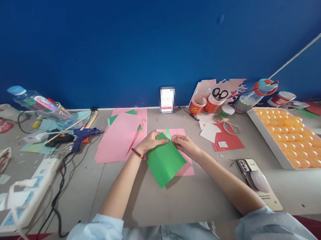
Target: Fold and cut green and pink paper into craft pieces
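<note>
A sheet of green paper point(166, 162) is held up in front of me, its lower corner tilted toward me. My left hand point(152, 143) grips its upper left side, thumb on top, with a beaded bracelet at the wrist. At the upper right edge, the fingers of my right hand point(184, 144) are pinched together. A narrow light green strip point(168, 134) stands up between the hands; whether it is joined to the sheet I cannot tell. Beneath lies a pink sheet point(188, 167), partly covered by the green paper.
Pink sheets point(115, 137) lie to the left, near a blue glue gun point(84, 137) and a power strip point(31, 196). Right of my hands are red paper point(234, 141), paper cups point(197, 105) with scissors point(220, 93), a phone point(258, 184) and a tray of orange balls point(295, 140).
</note>
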A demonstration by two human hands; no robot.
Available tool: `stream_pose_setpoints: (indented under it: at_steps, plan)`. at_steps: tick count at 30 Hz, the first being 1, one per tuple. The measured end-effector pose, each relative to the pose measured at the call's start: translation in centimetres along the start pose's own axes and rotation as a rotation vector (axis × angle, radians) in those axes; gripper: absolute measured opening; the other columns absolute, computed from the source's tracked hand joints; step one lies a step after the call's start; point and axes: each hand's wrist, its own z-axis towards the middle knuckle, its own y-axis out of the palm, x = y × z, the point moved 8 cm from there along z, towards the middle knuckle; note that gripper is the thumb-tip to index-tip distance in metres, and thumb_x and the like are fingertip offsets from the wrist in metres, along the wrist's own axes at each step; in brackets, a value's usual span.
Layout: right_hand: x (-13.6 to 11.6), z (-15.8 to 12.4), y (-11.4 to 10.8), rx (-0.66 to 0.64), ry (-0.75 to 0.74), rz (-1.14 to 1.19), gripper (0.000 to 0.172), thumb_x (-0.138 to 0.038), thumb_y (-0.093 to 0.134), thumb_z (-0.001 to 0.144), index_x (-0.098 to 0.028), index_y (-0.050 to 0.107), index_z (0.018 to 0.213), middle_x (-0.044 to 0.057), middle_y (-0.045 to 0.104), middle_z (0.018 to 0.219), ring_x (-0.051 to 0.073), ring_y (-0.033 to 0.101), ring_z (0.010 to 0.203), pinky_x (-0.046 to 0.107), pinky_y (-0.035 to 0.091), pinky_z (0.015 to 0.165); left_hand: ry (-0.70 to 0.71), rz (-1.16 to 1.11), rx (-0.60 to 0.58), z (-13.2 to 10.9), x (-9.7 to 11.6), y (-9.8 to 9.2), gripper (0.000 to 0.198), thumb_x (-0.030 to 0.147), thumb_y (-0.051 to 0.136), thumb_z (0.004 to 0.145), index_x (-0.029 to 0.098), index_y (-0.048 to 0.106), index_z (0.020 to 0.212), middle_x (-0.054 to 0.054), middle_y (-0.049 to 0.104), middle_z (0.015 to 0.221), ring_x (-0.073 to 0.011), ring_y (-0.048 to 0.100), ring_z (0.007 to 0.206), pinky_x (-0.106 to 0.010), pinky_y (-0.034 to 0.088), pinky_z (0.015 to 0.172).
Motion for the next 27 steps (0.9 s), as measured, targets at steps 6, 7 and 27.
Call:
stream_pose_setpoints:
  at_steps: [6, 7, 27]
  plan:
    - [0.28, 0.06, -0.35, 0.011, 0.021, -0.031, 0.032, -0.041, 0.08, 0.06, -0.017, 0.062, 0.071, -0.004, 0.055, 0.063, 0.008, 0.047, 0.058, 0.024, 0.035, 0.06, -0.03, -0.071, -0.048, -0.12, -0.18, 0.18, 0.046, 0.036, 0.084, 0.058, 0.012, 0.068, 0.094, -0.007, 0.072, 0.082, -0.0206, 0.068, 0.072, -0.028, 0.053, 0.064]
    - [0.25, 0.1, -0.39, 0.011, 0.013, -0.038, 0.032, -0.042, 0.079, 0.061, -0.017, 0.062, 0.071, -0.004, 0.055, 0.062, 0.008, 0.046, 0.057, 0.024, 0.035, 0.059, -0.033, -0.078, -0.066, -0.11, -0.24, 0.33, 0.046, 0.036, 0.084, 0.058, 0.012, 0.068, 0.093, -0.007, 0.072, 0.081, -0.0207, 0.068, 0.072, -0.029, 0.054, 0.065]
    - [0.06, 0.03, -0.14, -0.007, -0.012, -0.034, 0.029, -0.045, 0.073, 0.068, -0.018, 0.061, 0.072, -0.004, 0.052, 0.064, 0.009, 0.046, 0.06, 0.024, 0.036, 0.061, -0.066, -0.099, -0.03, -0.02, -0.82, 0.1, 0.043, 0.037, 0.085, 0.054, 0.014, 0.067, 0.085, -0.005, 0.071, 0.077, -0.0216, 0.068, 0.071, -0.031, 0.054, 0.066]
